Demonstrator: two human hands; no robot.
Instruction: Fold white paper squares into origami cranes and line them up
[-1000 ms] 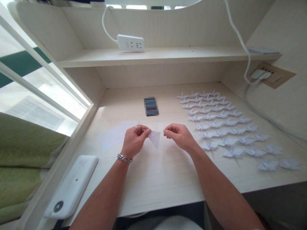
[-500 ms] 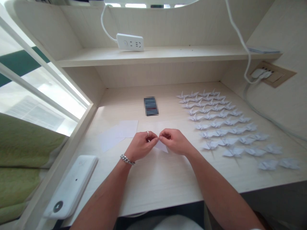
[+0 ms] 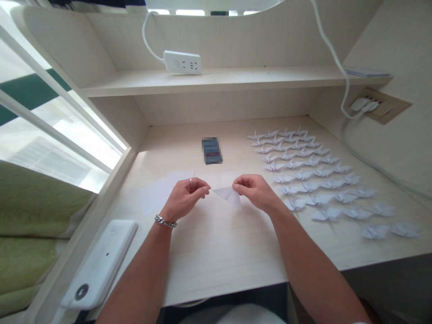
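Observation:
My right hand point(image 3: 254, 189) pinches a white sheet of folded paper point(image 3: 228, 195) by its upper right part. The paper has a flat, triangular outline with a visible crease and a point towards the left. Just off that point is my left hand point(image 3: 185, 195), its thumb and curled fingers drawn close together with nothing between them. A ring and a chain bracelet are on this hand and wrist. Loose white paper sheets point(image 3: 153, 195) lie flat behind my left hand. Folded paper cranes point(image 3: 313, 173) stand in several rows to the right of my right hand.
A dark, pixelated rectangular item point(image 3: 212, 150) lies behind my hands. At the left edge rests a white oblong device point(image 3: 104, 265). A power strip point(image 3: 182, 62) sits on the shelf point(image 3: 236, 78), and a cable runs to a wall socket point(image 3: 381, 105) at right.
My left hand has let go of the paper and moved left. The right hand has shifted slightly right and up, still holding the paper, which now shows more fully.

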